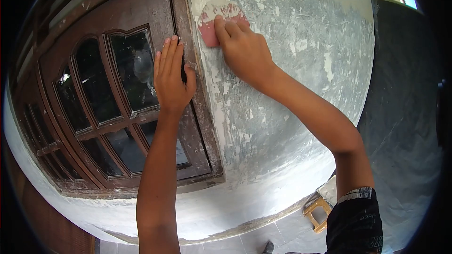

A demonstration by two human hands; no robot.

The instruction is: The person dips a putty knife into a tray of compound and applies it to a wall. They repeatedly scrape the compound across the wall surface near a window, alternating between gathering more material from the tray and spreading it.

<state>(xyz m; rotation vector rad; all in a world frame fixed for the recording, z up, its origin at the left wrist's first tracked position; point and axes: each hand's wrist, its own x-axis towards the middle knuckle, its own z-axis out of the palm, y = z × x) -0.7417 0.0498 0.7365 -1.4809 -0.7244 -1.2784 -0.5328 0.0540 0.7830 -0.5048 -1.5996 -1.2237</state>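
A: Figure legend, head view. What does each hand do?

B: The right hand (pixel 242 49) lies with fingers nearly straight and pressed flat on a pink sanding sheet (pixel 210 31), pinning it to the plastered wall (pixel 292 89). It holds the sheet by pressure, not by a closed grasp. The left hand (pixel 172 77) is open, fingers extended and together, palm resting on the right-hand upright of the brown wooden window frame (pixel 200 112); it grips nothing.

A: Where is the sheet, and how does it look?

B: High on the wall, just right of the frame's top corner. It is a thin, pale pink piece, faded and whitened with dust along its upper edge; most of it lies hidden under the fingers, so its full outline cannot be told.

A: And the surface about it?

B: Patchy: grey scraped areas between remnants of white coating. To the left, dark glass panes (pixel 134 70) sit in arched bars. Near and low on the right stands a small yellow wooden object (pixel 316 212) on the tiled floor.

A: What could go wrong from here?

B: As a judgement: the sheet may slip out from under the flat fingers, leaving fingertips or knuckles to scrape on rough plaster. A stroke drifting left could scuff the wooden frame. Loosened dust would likely fall toward the face, the sheet being worked high up.
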